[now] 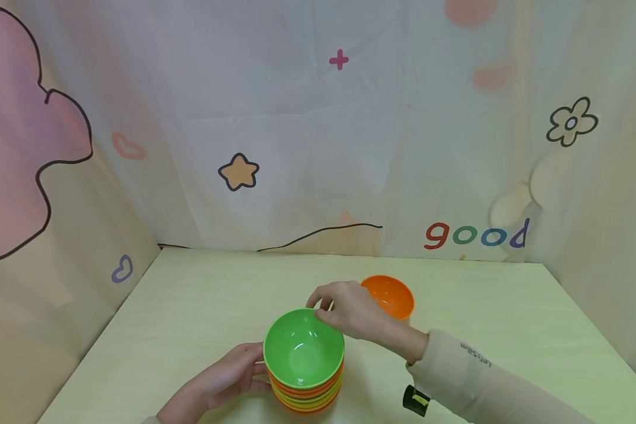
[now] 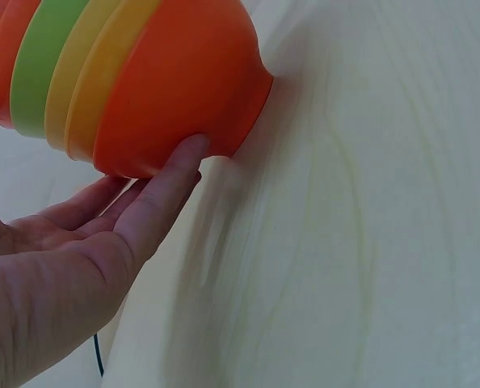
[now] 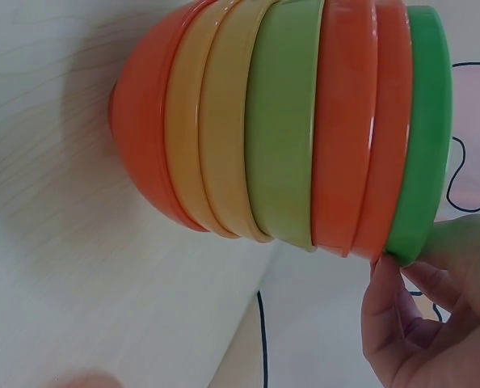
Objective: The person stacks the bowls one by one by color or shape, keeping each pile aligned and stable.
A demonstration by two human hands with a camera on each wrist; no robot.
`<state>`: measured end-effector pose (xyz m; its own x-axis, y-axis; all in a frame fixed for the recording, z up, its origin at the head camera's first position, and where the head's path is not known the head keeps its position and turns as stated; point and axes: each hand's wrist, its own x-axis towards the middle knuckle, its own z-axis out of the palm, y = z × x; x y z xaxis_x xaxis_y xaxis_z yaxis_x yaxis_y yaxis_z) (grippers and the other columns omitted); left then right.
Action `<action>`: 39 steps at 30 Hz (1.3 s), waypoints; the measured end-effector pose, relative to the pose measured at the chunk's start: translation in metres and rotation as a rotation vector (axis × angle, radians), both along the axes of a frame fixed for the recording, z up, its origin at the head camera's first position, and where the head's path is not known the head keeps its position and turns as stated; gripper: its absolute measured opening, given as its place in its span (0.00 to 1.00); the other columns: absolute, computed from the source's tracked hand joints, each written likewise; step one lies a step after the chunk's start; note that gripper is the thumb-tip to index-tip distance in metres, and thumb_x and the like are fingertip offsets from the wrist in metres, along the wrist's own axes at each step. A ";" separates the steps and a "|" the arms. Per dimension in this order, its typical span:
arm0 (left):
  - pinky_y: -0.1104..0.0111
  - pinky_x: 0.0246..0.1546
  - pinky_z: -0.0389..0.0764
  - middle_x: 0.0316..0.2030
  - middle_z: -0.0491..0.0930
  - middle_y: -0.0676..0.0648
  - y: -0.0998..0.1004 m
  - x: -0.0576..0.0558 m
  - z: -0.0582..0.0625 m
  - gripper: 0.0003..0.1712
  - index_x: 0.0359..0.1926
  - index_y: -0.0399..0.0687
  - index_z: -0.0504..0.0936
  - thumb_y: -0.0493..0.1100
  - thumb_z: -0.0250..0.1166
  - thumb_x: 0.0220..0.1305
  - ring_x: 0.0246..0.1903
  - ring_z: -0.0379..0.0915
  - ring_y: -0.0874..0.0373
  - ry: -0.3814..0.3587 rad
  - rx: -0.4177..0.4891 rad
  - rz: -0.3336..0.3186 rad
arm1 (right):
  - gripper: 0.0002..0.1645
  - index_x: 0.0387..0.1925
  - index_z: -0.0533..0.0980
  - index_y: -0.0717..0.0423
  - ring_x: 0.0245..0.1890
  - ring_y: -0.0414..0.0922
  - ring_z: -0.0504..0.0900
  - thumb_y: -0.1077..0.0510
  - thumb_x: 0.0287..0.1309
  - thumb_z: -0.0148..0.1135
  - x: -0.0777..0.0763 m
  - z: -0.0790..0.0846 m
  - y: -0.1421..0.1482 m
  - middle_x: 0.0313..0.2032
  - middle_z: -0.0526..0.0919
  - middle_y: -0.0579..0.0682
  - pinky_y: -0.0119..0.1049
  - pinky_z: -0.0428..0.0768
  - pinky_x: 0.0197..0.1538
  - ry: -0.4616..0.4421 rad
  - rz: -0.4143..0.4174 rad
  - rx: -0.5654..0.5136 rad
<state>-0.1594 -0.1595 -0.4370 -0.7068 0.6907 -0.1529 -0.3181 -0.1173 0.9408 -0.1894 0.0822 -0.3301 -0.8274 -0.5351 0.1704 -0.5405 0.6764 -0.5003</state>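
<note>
A green bowl [image 1: 303, 347] tops a nested stack of orange, yellow and light green bowls [image 3: 280, 121] on the table. With thumb and fingers, my right hand [image 1: 350, 309] pinches the green bowl's far rim; the right wrist view shows the pinch at the rim's edge. The green bowl sits inside the orange one below it. On the stack's left side, my left hand [image 1: 233, 374] rests with fairly straight fingers [image 2: 163, 190] touching the lowest orange bowl [image 2: 191, 81]. Its thumb is mostly out of frame in the left wrist view.
Behind my right wrist a separate orange bowl [image 1: 397, 297] stands upright, partly covered by the hand. The pale table [image 1: 191, 294] ends at a printed cloth backdrop [image 1: 297, 147], which also rises along both sides.
</note>
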 end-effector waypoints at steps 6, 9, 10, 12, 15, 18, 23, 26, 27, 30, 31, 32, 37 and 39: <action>0.54 0.50 0.76 0.52 0.74 0.46 0.000 0.000 0.000 0.24 0.57 0.38 0.71 0.49 0.45 0.70 0.52 0.73 0.52 0.004 -0.003 -0.001 | 0.07 0.32 0.82 0.49 0.22 0.37 0.74 0.62 0.51 0.62 0.001 0.000 0.000 0.23 0.79 0.44 0.27 0.74 0.25 -0.005 -0.003 -0.006; 0.55 0.50 0.76 0.52 0.74 0.46 0.000 0.000 0.000 0.24 0.57 0.38 0.71 0.50 0.45 0.71 0.52 0.73 0.53 0.002 -0.009 0.000 | 0.07 0.32 0.82 0.48 0.22 0.37 0.74 0.62 0.51 0.62 0.001 0.000 0.000 0.23 0.79 0.43 0.27 0.74 0.25 -0.002 0.000 -0.005; 0.55 0.51 0.76 0.52 0.74 0.46 0.000 0.000 0.000 0.24 0.57 0.38 0.71 0.50 0.45 0.71 0.52 0.73 0.53 0.001 -0.010 0.001 | 0.07 0.32 0.82 0.48 0.22 0.37 0.74 0.62 0.51 0.62 0.001 0.000 0.000 0.23 0.79 0.43 0.27 0.74 0.25 0.001 0.001 -0.005; 0.55 0.51 0.76 0.52 0.74 0.46 0.000 0.000 0.001 0.24 0.58 0.38 0.71 0.50 0.45 0.71 0.53 0.72 0.53 0.000 -0.012 0.001 | 0.07 0.33 0.82 0.48 0.23 0.37 0.74 0.62 0.51 0.62 0.001 -0.001 0.000 0.24 0.79 0.43 0.27 0.74 0.25 0.008 0.003 -0.002; 0.55 0.51 0.76 0.52 0.74 0.47 0.000 -0.001 0.001 0.25 0.58 0.38 0.71 0.50 0.44 0.71 0.53 0.72 0.53 -0.001 -0.012 -0.001 | 0.07 0.33 0.82 0.49 0.23 0.37 0.74 0.61 0.52 0.62 0.001 -0.001 0.000 0.24 0.79 0.43 0.27 0.74 0.26 0.009 0.002 0.001; 0.55 0.51 0.76 0.52 0.74 0.47 -0.001 -0.001 0.000 0.24 0.58 0.39 0.71 0.50 0.45 0.71 0.53 0.72 0.53 -0.003 -0.009 -0.005 | 0.07 0.34 0.82 0.49 0.24 0.37 0.75 0.60 0.53 0.62 0.001 -0.001 0.001 0.26 0.79 0.43 0.27 0.75 0.27 0.006 0.001 -0.004; 0.55 0.51 0.76 0.52 0.74 0.47 -0.001 -0.001 0.000 0.25 0.58 0.38 0.70 0.50 0.45 0.71 0.53 0.72 0.53 0.000 -0.004 -0.008 | 0.08 0.36 0.82 0.50 0.25 0.37 0.76 0.57 0.55 0.60 -0.001 -0.003 0.002 0.29 0.81 0.43 0.27 0.76 0.28 -0.018 -0.015 -0.038; 0.55 0.51 0.76 0.52 0.74 0.47 -0.001 -0.001 0.000 0.25 0.58 0.38 0.70 0.51 0.45 0.71 0.53 0.73 0.53 0.000 -0.006 -0.007 | 0.09 0.37 0.82 0.50 0.26 0.37 0.78 0.57 0.56 0.59 -0.005 -0.005 0.004 0.32 0.82 0.44 0.27 0.77 0.28 -0.020 -0.040 -0.052; 0.55 0.51 0.76 0.52 0.75 0.47 -0.001 -0.001 0.000 0.25 0.58 0.38 0.70 0.51 0.45 0.71 0.52 0.73 0.53 -0.002 -0.008 -0.005 | 0.09 0.37 0.82 0.50 0.27 0.38 0.78 0.56 0.56 0.59 -0.006 -0.005 0.005 0.33 0.82 0.44 0.27 0.77 0.28 -0.015 -0.051 -0.055; 0.55 0.51 0.76 0.52 0.75 0.47 -0.001 -0.001 0.001 0.26 0.58 0.38 0.70 0.52 0.45 0.70 0.52 0.73 0.53 -0.005 -0.014 -0.001 | 0.09 0.37 0.82 0.49 0.28 0.38 0.79 0.55 0.56 0.59 -0.010 -0.007 0.008 0.34 0.83 0.44 0.27 0.77 0.30 0.001 -0.089 -0.055; 0.55 0.51 0.76 0.52 0.75 0.47 -0.001 -0.001 0.001 0.26 0.58 0.39 0.71 0.52 0.45 0.70 0.52 0.73 0.53 -0.006 -0.016 0.000 | 0.09 0.37 0.82 0.49 0.29 0.39 0.80 0.55 0.56 0.59 -0.012 -0.008 0.009 0.35 0.83 0.45 0.27 0.78 0.30 0.006 -0.098 -0.057; 0.55 0.51 0.76 0.52 0.75 0.47 -0.001 -0.001 0.001 0.26 0.58 0.39 0.71 0.52 0.45 0.70 0.52 0.73 0.53 -0.006 -0.016 -0.001 | 0.09 0.37 0.82 0.49 0.29 0.39 0.80 0.55 0.56 0.59 -0.014 -0.009 0.011 0.35 0.83 0.45 0.28 0.78 0.31 0.014 -0.107 -0.058; 0.55 0.51 0.76 0.52 0.75 0.47 -0.001 -0.001 0.001 0.26 0.58 0.39 0.71 0.52 0.45 0.71 0.52 0.73 0.53 0.002 -0.011 -0.010 | 0.10 0.38 0.82 0.52 0.30 0.41 0.82 0.57 0.55 0.60 -0.025 -0.014 0.020 0.38 0.83 0.47 0.31 0.80 0.34 0.053 -0.121 -0.076; 0.55 0.51 0.76 0.51 0.75 0.47 -0.001 0.000 0.001 0.25 0.58 0.39 0.71 0.52 0.45 0.71 0.52 0.73 0.53 0.004 -0.009 -0.012 | 0.10 0.38 0.82 0.53 0.30 0.42 0.82 0.58 0.55 0.60 -0.030 -0.016 0.024 0.39 0.83 0.49 0.32 0.80 0.35 0.066 -0.128 -0.082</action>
<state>-0.1598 -0.1607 -0.4361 -0.6994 0.6975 -0.1558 -0.3154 -0.1056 0.9431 -0.2193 0.1062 -0.3461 -0.8735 -0.4081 0.2653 -0.4859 0.6999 -0.5235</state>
